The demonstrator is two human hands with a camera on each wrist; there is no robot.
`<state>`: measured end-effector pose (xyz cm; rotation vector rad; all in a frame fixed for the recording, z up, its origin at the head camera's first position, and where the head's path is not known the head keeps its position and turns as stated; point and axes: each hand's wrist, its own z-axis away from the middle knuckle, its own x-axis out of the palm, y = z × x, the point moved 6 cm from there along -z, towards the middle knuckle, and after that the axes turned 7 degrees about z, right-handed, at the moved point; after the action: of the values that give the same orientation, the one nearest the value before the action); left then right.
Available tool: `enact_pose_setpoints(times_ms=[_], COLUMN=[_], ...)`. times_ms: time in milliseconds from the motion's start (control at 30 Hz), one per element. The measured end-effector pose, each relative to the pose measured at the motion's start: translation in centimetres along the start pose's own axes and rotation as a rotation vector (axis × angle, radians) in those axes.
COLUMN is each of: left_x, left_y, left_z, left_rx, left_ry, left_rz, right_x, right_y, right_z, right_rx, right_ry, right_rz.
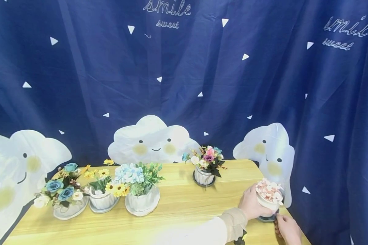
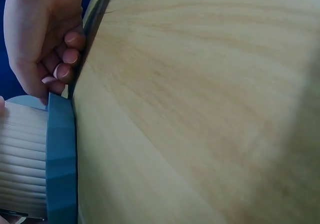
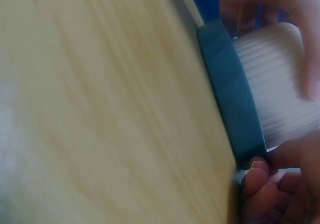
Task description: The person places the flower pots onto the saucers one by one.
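Note:
Near the right edge of the table, a white ribbed flowerpot (image 1: 267, 205) with pale pink artificial flowers (image 1: 269, 190) stands on a dark blue-grey saucer (image 1: 265, 219). My left hand (image 1: 250, 203) grips the pot from its left side. On the other side, my right hand (image 1: 289, 228) pinches the saucer's rim between thumb and curled fingers. The right wrist view has the saucer (image 3: 232, 94) lying at the table edge, the ribbed pot (image 3: 274, 82) on it, and my right hand's fingers (image 3: 257, 179) at its rim. Part of the pot is hidden behind the left hand.
A pot of mixed flowers (image 1: 203, 177) on a dark saucer stands at the back of the wooden table (image 1: 178, 204). To the left are potted blue roses (image 1: 66, 194), yellow daisies (image 1: 103, 173) and light blue hydrangeas (image 1: 129, 173). A dark blue curtain (image 1: 184, 85) hangs behind.

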<state>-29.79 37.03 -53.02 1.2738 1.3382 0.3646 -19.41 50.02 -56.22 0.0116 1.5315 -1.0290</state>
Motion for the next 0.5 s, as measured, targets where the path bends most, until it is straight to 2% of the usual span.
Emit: enact_pose_setpoints(times_ms=[200,500], left_x=[0.33,-0.09], left_y=[-0.31,0.14], left_z=[-0.11,0.03], left_rx=[-0.013,-0.057], left_ry=[-0.009,-0.038], left_rz=[-0.003,0.021], right_x=[0.09,0.08], right_y=[0.26,0.1], right_z=[-0.09,0.04], right_rx=[0.014,0.02], right_ry=[0.011,0.031], right_rz=[-0.011,-0.052])
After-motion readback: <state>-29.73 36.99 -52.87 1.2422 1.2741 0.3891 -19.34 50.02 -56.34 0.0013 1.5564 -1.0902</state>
